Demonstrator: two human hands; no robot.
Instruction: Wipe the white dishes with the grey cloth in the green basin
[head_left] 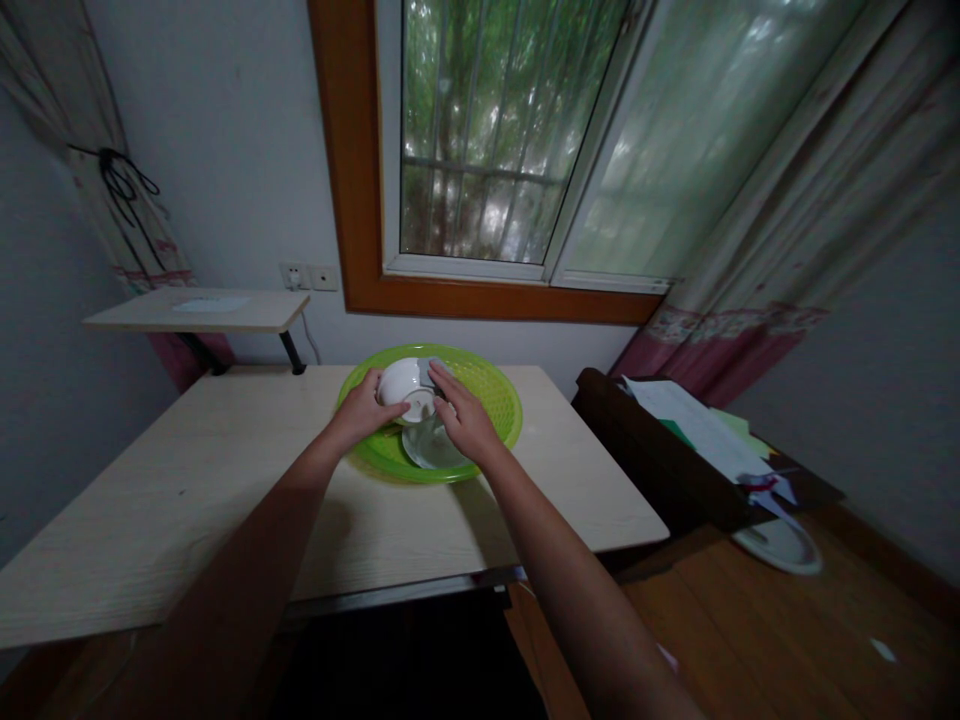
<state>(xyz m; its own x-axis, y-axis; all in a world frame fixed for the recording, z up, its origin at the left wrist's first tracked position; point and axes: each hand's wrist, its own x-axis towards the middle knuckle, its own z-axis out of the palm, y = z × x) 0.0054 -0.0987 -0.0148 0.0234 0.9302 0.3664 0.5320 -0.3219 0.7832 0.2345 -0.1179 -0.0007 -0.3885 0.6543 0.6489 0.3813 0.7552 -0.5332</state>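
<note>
My left hand (365, 408) grips a white bowl (399, 382) by its side, thumb near the foot ring. The bowl is tilted, its underside turned toward me, above a round green plastic basket (511, 420). My right hand (468, 418) presses a flat grey cloth (433, 371) against the bowl's right side, with its fingers fairly straight over it. Whether it is a cloth or a thin pad is hard to make out. Below the bowl, a clear, glass-like dish (431, 448) lies in the basket, partly hidden by my hands and the bowl.
The basket stands on a pale wooden table (247, 500) near its far edge. A small raised shelf (202, 308) with a white sheet is at the back left. Beyond the table's right edge, papers (694, 425) lie on a dark brown piece of furniture. A window is ahead.
</note>
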